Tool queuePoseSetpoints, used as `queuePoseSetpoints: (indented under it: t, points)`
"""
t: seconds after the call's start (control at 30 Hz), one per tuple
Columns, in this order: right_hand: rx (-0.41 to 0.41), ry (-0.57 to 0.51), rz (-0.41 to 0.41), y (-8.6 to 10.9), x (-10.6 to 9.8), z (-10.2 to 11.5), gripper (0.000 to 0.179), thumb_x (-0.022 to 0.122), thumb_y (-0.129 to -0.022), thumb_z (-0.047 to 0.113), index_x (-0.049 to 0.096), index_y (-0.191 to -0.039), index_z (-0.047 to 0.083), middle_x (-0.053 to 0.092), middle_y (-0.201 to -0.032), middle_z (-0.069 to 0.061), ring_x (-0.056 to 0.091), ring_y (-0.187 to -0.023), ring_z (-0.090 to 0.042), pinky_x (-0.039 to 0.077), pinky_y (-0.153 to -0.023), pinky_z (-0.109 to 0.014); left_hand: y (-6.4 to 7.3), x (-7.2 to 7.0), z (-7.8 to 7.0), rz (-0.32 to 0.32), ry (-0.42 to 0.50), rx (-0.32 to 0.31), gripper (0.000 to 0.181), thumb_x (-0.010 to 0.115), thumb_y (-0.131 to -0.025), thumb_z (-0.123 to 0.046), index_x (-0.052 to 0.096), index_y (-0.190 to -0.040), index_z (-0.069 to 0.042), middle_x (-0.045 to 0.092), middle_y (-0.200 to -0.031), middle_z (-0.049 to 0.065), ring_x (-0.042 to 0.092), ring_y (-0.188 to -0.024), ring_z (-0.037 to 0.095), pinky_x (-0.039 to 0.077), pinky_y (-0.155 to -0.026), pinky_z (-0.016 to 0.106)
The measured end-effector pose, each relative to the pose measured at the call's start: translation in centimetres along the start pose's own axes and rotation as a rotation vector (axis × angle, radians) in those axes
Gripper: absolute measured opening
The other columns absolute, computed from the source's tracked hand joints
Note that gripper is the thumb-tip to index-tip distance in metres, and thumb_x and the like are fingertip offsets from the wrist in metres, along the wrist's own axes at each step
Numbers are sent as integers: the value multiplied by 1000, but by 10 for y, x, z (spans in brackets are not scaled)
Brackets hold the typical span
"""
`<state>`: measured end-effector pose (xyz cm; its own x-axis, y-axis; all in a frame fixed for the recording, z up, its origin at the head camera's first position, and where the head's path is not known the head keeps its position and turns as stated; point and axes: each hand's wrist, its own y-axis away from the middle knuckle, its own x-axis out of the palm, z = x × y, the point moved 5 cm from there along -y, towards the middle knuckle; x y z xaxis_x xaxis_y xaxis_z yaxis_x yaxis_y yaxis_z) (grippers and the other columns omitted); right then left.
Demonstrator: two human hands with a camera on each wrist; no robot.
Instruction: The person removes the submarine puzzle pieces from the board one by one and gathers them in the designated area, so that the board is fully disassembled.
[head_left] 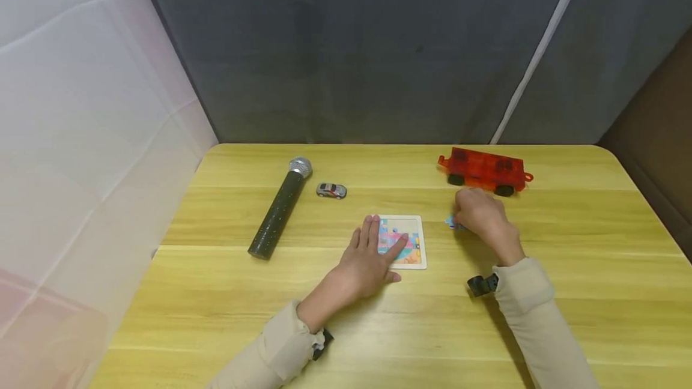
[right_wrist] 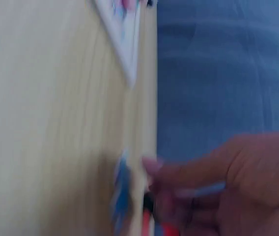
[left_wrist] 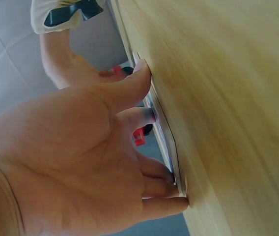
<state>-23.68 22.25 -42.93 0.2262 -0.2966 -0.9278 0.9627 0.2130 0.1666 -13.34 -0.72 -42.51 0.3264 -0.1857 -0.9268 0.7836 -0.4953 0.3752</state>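
A small square jigsaw puzzle [head_left: 399,260] with a white frame lies on the table, its lower part filled with colourful pieces and its upper part showing bare board. My left hand [head_left: 367,266] rests on its left side with fingers spread; in the left wrist view, the fingertips of the left hand [left_wrist: 95,162] touch the board's edge and surface. To the right, my right hand [head_left: 481,215] is over blue puzzle pieces [head_left: 453,223], fingers bent. In the right wrist view, a blurred blue piece [right_wrist: 122,191] is beside the thumb; whether the fingers pinch anything is unclear.
A red toy wagon [head_left: 486,170] with black wheels stands behind my right hand. Farther left are a small silver toy car [head_left: 331,190] and a black microphone [head_left: 281,212]. A grey curtain [head_left: 367,53] hangs behind the wooden table [head_left: 216,311].
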Motion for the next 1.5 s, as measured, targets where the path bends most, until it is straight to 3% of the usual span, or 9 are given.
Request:
queuePoseSetpoints:
  t: [0.1, 0.17, 0.23, 0.33, 0.47, 0.77, 1.0, 1.27, 1.5]
  points:
    - [-226, -57, -31, 15, -12, 56, 9, 74, -98, -3, 75, -92, 3, 70, -90, -8, 62, -82, -25, 56, -74, -42, 0, 0, -1, 3, 6, -9, 76, 49, -112, -58, 18, -178, -36, 7, -178, 38, 8, -169, 48, 22, -137, 52]
    - [-371, -100, -17, 18, -8, 83, 8, 72, -101, -4, 79, -102, 0, 74, -98, -11, 65, -89, -26, 59, -83, -44, 0, 0, -2, 10, 7, -15, 75, 49, -112, -59, 19, -177, -37, 8, -177, 39, 8, -169, 49, 22, -137, 53]
    - [-439, -134, 36, 18, -1, 102, 15, 70, -104, -2, 81, -114, -2, 75, -105, -11, 66, -95, -25, 60, -90, -46, -1, 0, -2, 22, 1, -21, 74, 48, -112, -60, 21, -177, -38, 8, -177, 39, 7, -170, 48, 22, -137, 54]
    - [-416, -152, 112, 17, 9, 116, 26, 62, -105, -8, 82, -119, -1, 72, -105, -8, 62, -95, -21, 57, -91, -41, -2, 0, -3, 35, -13, -24, 73, 47, -112, -61, 21, -176, -39, 8, -178, 37, 6, -170, 46, 22, -137, 54]
    - [-343, -137, 139, 16, 16, 121, 35, 56, -101, -15, 83, -119, -1, 67, -102, -7, 55, -93, -19, 52, -89, -36, -4, -1, -4, 42, -15, -27, 72, 46, -112, -61, 21, -176, -40, 8, -178, 37, 6, -170, 46, 21, -138, 53]
    - [-267, -133, 82, 11, 26, 127, 14, 68, -106, 1, 72, -119, -2, 60, -119, -13, 56, -94, -23, 57, -82, -36, -5, -1, -2, 58, 16, -35, 71, 45, -113, -59, 21, -176, -38, 3, -179, 36, 2, -170, 46, 17, -139, 53]
    - [-246, -168, 11, 9, 32, 133, 8, 68, -104, -2, 70, -111, 0, 63, -108, -12, 57, -88, -22, 56, -75, -35, -2, 0, -1, 65, -1, -36, 72, 43, -113, -60, 18, -177, -38, 1, -179, 35, 1, -170, 46, 18, -138, 53]
    - [-212, -284, -1, 2, 37, 126, 8, 71, -106, 4, 69, -112, 3, 67, -107, -13, 63, -92, -24, 58, -82, -40, 1, -1, -2, 52, -28, -38, 73, 45, -112, -60, 17, -177, -40, 3, -179, 36, 6, -170, 46, 21, -138, 53]
    - [-219, -453, 77, -4, 41, 117, 8, 66, -108, 3, 69, -113, -2, 68, -85, -8, 55, -63, -13, 47, -60, -26, 2, 2, -1, 29, -73, -36, 73, 44, -112, -61, 16, -177, -42, 9, -178, 36, 11, -170, 46, 25, -137, 52]
